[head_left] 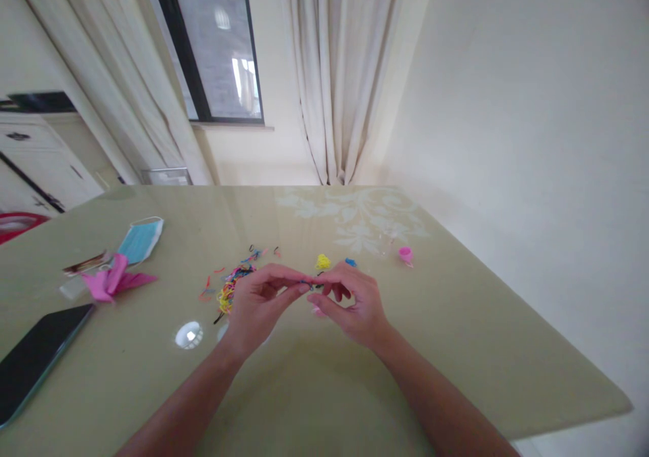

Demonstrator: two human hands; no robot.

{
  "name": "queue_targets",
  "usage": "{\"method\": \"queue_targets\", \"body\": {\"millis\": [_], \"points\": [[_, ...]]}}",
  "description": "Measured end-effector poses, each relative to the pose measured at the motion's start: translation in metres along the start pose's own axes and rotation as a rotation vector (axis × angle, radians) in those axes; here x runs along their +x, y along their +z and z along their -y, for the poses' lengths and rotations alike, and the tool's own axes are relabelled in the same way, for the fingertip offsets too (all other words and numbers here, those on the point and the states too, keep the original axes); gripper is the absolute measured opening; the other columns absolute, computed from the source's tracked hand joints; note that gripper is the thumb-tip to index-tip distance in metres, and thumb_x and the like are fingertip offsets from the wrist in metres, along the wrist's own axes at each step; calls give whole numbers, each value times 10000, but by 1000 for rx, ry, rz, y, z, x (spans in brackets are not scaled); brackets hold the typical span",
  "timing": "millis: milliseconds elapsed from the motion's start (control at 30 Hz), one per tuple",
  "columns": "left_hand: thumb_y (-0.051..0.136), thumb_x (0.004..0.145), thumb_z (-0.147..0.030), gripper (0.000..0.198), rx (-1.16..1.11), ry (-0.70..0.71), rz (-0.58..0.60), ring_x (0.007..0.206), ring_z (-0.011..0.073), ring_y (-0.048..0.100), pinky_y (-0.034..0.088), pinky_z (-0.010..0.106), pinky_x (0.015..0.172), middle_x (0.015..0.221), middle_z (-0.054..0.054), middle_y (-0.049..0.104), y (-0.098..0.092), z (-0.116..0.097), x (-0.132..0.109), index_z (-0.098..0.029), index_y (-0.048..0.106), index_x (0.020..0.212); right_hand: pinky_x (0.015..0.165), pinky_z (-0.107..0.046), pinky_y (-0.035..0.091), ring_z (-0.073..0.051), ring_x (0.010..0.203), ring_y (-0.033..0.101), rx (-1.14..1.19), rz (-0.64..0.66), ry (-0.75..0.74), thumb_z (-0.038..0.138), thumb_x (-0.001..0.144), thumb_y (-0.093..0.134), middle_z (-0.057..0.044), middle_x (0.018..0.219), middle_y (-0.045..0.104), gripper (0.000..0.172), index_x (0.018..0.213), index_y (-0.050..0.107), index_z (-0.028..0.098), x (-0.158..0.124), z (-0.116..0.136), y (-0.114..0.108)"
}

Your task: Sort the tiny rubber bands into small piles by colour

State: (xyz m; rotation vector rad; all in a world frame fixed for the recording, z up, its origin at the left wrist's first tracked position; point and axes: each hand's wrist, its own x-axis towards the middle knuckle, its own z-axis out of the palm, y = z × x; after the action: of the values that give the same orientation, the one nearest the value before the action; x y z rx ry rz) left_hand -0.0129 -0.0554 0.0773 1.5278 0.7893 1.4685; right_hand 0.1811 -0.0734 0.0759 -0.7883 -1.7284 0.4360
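My left hand is closed, its thumb and index finger pinching a small dark rubber band. Fingertip to fingertip with it, my right hand has its fingers curled at the same small band; its thumb sits slightly apart, and the exact grip is too small to make out. Partly behind my left hand lies a mixed pile of coloured rubber bands. Beyond my right hand are a clump of yellow rubber bands and a smaller blue clump. Something pink shows under my right thumb.
On the glossy table, a black phone lies at the left edge. Near it are a pink folded piece and a blue face mask. A small pink cup-like object stands at the right. A white wall borders the right side.
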Motion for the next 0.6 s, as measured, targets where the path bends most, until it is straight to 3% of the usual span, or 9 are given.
{"method": "queue_targets", "body": {"millis": [100,367,600], "points": [[912,781,-292,154,-2,1,-2,768,179,794,676,274,745,833,47,831,1,0,0,-203,817,863,571,-273,435,-133,600,539,-38,-16,-8,249,961,737,-3,702,672,59,980,783,218,-2,-1,1],[866,834,-401,213,39,-21,50,757,171,771,655,268,724,821,55,814,-1,0,2,-196,826,877,562,-271,428,-133,584,521,5,9,143,345,997,677,-4,682,655,198,878,772,218,1,2,-4],[848,843,-460,283,25,-55,74,676,162,736,623,264,642,742,43,775,1,-4,2,-183,790,839,563,-261,413,-124,576,486,66,43,191,391,1018,642,8,666,603,278,833,749,212,2,5,-6]]}}
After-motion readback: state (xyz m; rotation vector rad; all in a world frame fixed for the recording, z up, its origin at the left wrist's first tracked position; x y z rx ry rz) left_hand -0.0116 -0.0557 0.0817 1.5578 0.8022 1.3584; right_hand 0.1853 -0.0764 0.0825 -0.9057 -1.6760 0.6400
